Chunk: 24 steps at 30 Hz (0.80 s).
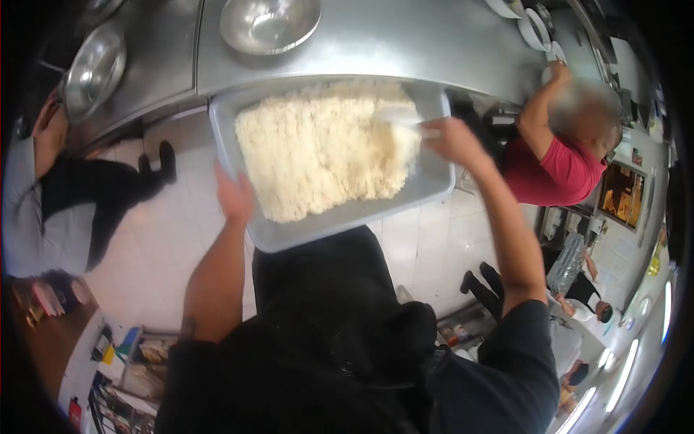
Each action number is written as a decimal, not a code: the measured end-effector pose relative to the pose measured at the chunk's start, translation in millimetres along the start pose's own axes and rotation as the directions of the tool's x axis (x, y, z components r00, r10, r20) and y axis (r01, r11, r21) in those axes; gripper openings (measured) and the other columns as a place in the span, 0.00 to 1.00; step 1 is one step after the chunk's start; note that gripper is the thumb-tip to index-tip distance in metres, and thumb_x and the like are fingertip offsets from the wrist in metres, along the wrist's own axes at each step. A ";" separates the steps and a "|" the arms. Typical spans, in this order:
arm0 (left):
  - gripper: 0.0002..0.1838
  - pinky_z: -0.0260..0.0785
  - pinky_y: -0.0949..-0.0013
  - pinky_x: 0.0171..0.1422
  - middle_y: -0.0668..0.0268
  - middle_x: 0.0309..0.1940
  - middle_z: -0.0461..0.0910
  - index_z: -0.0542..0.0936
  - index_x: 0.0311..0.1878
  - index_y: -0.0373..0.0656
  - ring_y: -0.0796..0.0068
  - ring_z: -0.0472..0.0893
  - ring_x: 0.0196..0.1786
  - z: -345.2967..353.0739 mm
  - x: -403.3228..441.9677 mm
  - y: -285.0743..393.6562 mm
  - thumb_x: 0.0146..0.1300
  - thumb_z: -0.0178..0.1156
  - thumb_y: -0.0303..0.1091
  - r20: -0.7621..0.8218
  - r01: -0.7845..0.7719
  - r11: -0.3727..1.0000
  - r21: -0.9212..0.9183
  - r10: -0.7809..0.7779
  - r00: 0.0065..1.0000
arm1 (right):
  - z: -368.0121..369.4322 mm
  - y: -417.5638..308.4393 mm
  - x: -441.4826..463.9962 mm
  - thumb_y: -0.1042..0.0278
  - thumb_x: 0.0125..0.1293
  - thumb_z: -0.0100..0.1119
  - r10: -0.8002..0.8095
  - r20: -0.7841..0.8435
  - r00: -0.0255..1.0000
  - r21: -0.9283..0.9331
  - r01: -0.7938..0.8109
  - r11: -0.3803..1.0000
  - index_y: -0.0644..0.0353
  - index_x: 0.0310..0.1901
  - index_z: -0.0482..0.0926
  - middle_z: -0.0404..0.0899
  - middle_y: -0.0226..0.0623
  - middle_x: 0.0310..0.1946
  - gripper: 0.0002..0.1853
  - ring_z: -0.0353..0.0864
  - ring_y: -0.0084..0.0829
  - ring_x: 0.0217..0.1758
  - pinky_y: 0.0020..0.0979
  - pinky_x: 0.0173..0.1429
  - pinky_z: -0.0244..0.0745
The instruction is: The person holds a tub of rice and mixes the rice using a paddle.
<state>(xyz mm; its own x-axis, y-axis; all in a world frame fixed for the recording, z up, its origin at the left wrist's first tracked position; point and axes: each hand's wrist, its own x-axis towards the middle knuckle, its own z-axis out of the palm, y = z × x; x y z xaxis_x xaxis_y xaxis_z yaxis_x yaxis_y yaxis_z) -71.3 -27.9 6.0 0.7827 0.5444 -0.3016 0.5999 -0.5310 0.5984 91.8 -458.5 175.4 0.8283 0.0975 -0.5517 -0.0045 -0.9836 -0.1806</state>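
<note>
A large pale grey plastic tub holds a thick bed of what looks like cooked rice. Its far edge meets the steel counter. My left hand grips the tub's left rim, thumb side up. Over the right part of the rice, my right hand is closed round the handle of a whitish utensil. Motion smears the utensil, so its exact kind is unclear; its head is at the rice surface near the tub's right end. The rice there is lower and looser than on the left.
A steel bowl stands on the steel counter beyond the tub. At left, a person in a grey sleeve holds another metal bowl. A person in a red shirt stands close at right, near white bowls.
</note>
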 end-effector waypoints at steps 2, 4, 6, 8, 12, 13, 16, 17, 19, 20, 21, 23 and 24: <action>0.40 0.72 0.47 0.64 0.40 0.60 0.78 0.53 0.79 0.41 0.37 0.79 0.59 -7.9 -5.6 2.7 0.67 0.58 0.35 0.017 -0.015 1.000 -0.003 0.015 1.000 | -15.3 3.7 -2.3 0.67 0.57 0.70 0.105 0.100 0.989 -0.061 -0.099 0.993 0.54 0.55 0.86 0.86 0.49 0.52 0.22 0.86 0.45 0.55 0.40 0.62 0.79; 0.39 0.74 0.48 0.62 0.40 0.57 0.80 0.55 0.78 0.41 0.37 0.80 0.58 -8.2 -2.9 13.2 0.67 0.58 0.34 0.014 0.030 0.999 0.025 -0.031 0.999 | 3.3 11.7 13.8 0.69 0.57 0.69 0.111 0.116 0.987 -0.070 -0.104 0.992 0.59 0.55 0.86 0.86 0.50 0.51 0.22 0.87 0.46 0.53 0.40 0.60 0.80; 0.38 0.74 0.48 0.62 0.39 0.56 0.80 0.55 0.78 0.41 0.37 0.81 0.57 -4.9 -0.3 10.1 0.67 0.58 0.34 0.000 0.030 0.999 0.023 -0.030 1.000 | 57.2 9.5 47.3 0.70 0.56 0.67 0.088 0.026 0.996 -0.055 -0.086 0.995 0.58 0.54 0.86 0.86 0.50 0.52 0.21 0.86 0.46 0.55 0.41 0.60 0.80; 0.38 0.74 0.48 0.61 0.39 0.55 0.81 0.55 0.78 0.41 0.37 0.81 0.57 -3.7 -1.5 6.2 0.67 0.59 0.34 -0.017 0.034 0.999 0.034 -0.033 0.999 | 92.1 -13.5 69.7 0.71 0.57 0.65 0.125 -0.013 0.992 0.029 -0.125 0.992 0.57 0.55 0.86 0.85 0.51 0.52 0.22 0.85 0.46 0.56 0.41 0.60 0.79; 0.39 0.74 0.47 0.61 0.38 0.55 0.80 0.54 0.78 0.40 0.37 0.81 0.56 0.2 1.9 5.6 0.67 0.59 0.34 -0.044 -0.039 0.999 -0.009 0.039 0.998 | 129.9 -17.6 75.0 0.73 0.56 0.62 0.227 -0.144 0.963 0.192 -0.198 0.961 0.54 0.60 0.84 0.84 0.51 0.54 0.26 0.84 0.47 0.57 0.42 0.63 0.77; 0.39 0.74 0.47 0.61 0.38 0.55 0.80 0.54 0.78 0.39 0.37 0.81 0.56 -0.4 -1.3 0.5 0.67 0.59 0.34 -0.041 -0.050 0.999 0.002 0.050 0.998 | 126.4 -11.2 76.3 0.73 0.56 0.62 0.231 -0.136 0.963 0.195 -0.202 0.960 0.54 0.60 0.84 0.84 0.51 0.54 0.26 0.84 0.47 0.57 0.42 0.63 0.77; 0.39 0.74 0.47 0.61 0.37 0.55 0.80 0.54 0.78 0.38 0.37 0.81 0.56 -1.3 -2.4 4.9 0.67 0.59 0.34 -0.038 -0.034 0.997 0.068 0.037 0.999 | 67.8 16.5 63.5 0.73 0.56 0.61 0.056 -0.034 0.998 0.099 -0.053 0.994 0.55 0.57 0.85 0.85 0.53 0.51 0.24 0.84 0.48 0.58 0.42 0.62 0.78; 0.39 0.74 0.47 0.61 0.37 0.55 0.80 0.54 0.78 0.38 0.37 0.81 0.56 -0.9 -1.2 6.5 0.67 0.59 0.34 -0.031 -0.034 0.997 0.063 0.036 0.999 | 36.6 16.5 44.5 0.73 0.55 0.62 -0.030 -0.032 0.999 0.008 0.031 1.000 0.56 0.57 0.85 0.85 0.53 0.51 0.25 0.84 0.48 0.58 0.41 0.62 0.78; 0.39 0.74 0.47 0.61 0.37 0.55 0.80 0.53 0.78 0.38 0.36 0.81 0.55 -3.4 -2.1 5.3 0.67 0.59 0.34 -0.017 -0.036 0.998 0.047 0.037 0.999 | -16.7 15.5 22.1 0.72 0.52 0.66 0.129 0.132 0.983 0.079 -0.140 0.987 0.58 0.55 0.87 0.86 0.54 0.51 0.24 0.85 0.47 0.57 0.39 0.63 0.77; 0.39 0.74 0.47 0.61 0.37 0.55 0.80 0.53 0.78 0.38 0.36 0.81 0.55 -4.8 -4.0 5.5 0.67 0.59 0.34 -0.012 -0.029 0.998 0.050 0.030 0.999 | -17.5 20.5 20.1 0.72 0.52 0.66 0.130 0.141 0.981 0.077 -0.142 0.987 0.58 0.55 0.87 0.86 0.54 0.51 0.24 0.85 0.47 0.57 0.39 0.63 0.77; 0.39 0.73 0.46 0.61 0.38 0.55 0.80 0.52 0.78 0.40 0.37 0.81 0.56 -5.7 -3.0 7.5 0.68 0.58 0.35 0.002 -0.010 0.998 0.054 0.010 1.000 | -18.3 24.9 21.1 0.72 0.52 0.67 0.107 0.181 0.978 0.048 -0.118 0.992 0.58 0.55 0.87 0.86 0.54 0.51 0.24 0.85 0.46 0.57 0.39 0.63 0.77; 0.39 0.73 0.46 0.61 0.38 0.55 0.80 0.51 0.79 0.41 0.37 0.81 0.57 -5.1 -0.4 10.1 0.69 0.58 0.36 0.017 -0.002 0.998 0.060 0.001 1.000 | 0.9 34.0 32.4 0.71 0.54 0.67 0.084 0.174 0.981 0.035 -0.091 0.995 0.59 0.56 0.85 0.86 0.53 0.51 0.25 0.85 0.45 0.57 0.39 0.63 0.77; 0.39 0.73 0.47 0.61 0.38 0.56 0.80 0.51 0.78 0.41 0.37 0.80 0.57 -3.7 1.3 10.2 0.69 0.58 0.36 0.007 -0.001 0.999 0.053 0.001 1.000 | 32.7 40.7 48.5 0.71 0.55 0.66 0.075 0.126 0.989 0.045 -0.081 0.996 0.60 0.57 0.84 0.85 0.53 0.51 0.25 0.85 0.45 0.58 0.40 0.63 0.77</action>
<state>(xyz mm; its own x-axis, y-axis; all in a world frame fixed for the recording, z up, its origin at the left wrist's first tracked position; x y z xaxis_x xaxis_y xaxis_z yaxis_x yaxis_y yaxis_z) -64.8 -30.2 14.5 0.7844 0.5394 -0.3062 0.6069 -0.5657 0.5583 113.4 -488.9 114.6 0.7487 0.0418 -0.6616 -0.0968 -0.9804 -0.1715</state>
